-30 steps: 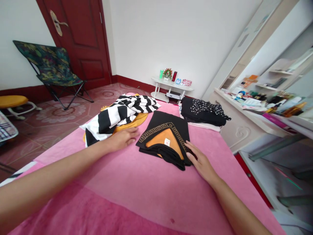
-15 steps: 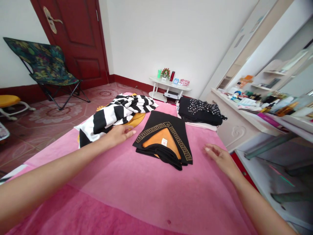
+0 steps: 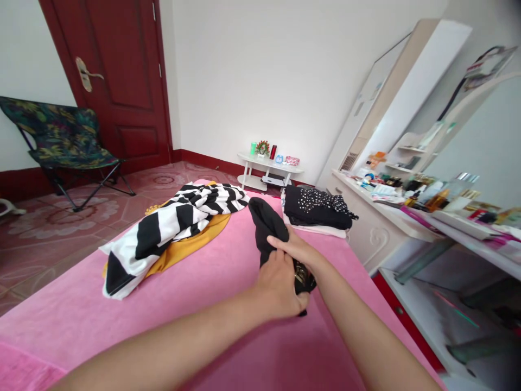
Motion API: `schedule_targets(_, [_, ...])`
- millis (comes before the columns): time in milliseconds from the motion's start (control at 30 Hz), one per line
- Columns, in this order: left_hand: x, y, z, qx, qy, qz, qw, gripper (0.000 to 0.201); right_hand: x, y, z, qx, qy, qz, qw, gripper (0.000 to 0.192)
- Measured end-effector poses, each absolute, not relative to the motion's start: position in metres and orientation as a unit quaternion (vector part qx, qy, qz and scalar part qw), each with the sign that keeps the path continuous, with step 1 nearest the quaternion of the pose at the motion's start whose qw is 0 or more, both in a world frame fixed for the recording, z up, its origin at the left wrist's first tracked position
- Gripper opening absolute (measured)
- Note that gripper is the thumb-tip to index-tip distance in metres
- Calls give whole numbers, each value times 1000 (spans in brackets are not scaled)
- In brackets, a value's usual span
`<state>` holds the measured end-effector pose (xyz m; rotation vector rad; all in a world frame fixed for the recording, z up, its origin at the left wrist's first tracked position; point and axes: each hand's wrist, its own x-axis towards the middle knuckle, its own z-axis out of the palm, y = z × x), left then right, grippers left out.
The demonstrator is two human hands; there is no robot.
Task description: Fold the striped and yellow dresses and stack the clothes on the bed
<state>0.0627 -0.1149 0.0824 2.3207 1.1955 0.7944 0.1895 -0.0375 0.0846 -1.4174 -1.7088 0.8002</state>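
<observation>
A black top (image 3: pixel 268 222) with gold patterned trim is bunched up off the pink bedspread (image 3: pixel 228 271), its far end sticking out beyond my hands. My left hand (image 3: pixel 280 285) is closed around its near part, thumb low on the right. Just beyond, my right hand (image 3: pixel 295 247) is closed on the same top from the right, its thumb lying across the cloth. The two hands touch or overlap, and the fingers under the fabric are hidden. Left of them lies a loose heap of black-and-white striped cloth (image 3: pixel 179 217) over mustard-yellow cloth (image 3: pixel 191 247).
A folded stack of black clothes with white dots (image 3: pixel 317 206) sits at the bed's far right. A dressing table (image 3: pixel 366 217) covered with bottles runs along the right side. A small white table (image 3: pixel 264 165) stands beyond the bed, and a folding chair (image 3: pixel 77 141) at left.
Both hands have come together from either side of the folded black top and taken hold of it. It is now bunched and lifted. The view has shifted somewhat.
</observation>
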Motion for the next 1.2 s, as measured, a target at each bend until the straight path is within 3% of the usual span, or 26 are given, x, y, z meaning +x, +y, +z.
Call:
schedule_targets(167, [65, -139, 40, 846, 329, 336, 250, 99, 204, -39, 77, -523, -613, 444, 391, 95])
schedule_targets(200, [63, -137, 37, 835, 323, 356, 266, 92, 207, -38, 73, -522, -605, 452, 397, 95])
schedule_targets(333, [57, -110, 39, 720, 337, 466, 390, 31, 211, -33, 62, -561, -592, 416, 403, 79])
schedule_targets(433, [42, -74, 37, 607, 375, 541, 445, 37, 209, -39, 59, -603, -584, 353, 414, 71])
schedule_targets(600, [10, -28, 12, 540, 485, 586, 360, 23, 200, -69, 66, -549, -604, 303, 492, 67])
schedule_targets(733, [11, -26, 2, 593, 473, 557, 339, 20, 209, -82, 85, -548, -618, 246, 507, 66])
schedule_targets(833, [19, -31, 2, 628, 465, 530, 329, 18, 234, -71, 113, -578, -663, 147, 453, 67])
schedule_targets(1000, [23, -32, 5, 639, 483, 501, 326, 18, 287, -16, 181, -666, -700, -125, 225, 74])
schedule_targets(1100, [24, -32, 6, 647, 494, 477, 331, 19, 317, 31, 223, -630, -725, -234, 147, 70])
schedule_targets(1200, [26, -32, 8, 660, 512, 445, 323, 19, 347, 79, 239, -594, -738, -304, 97, 81])
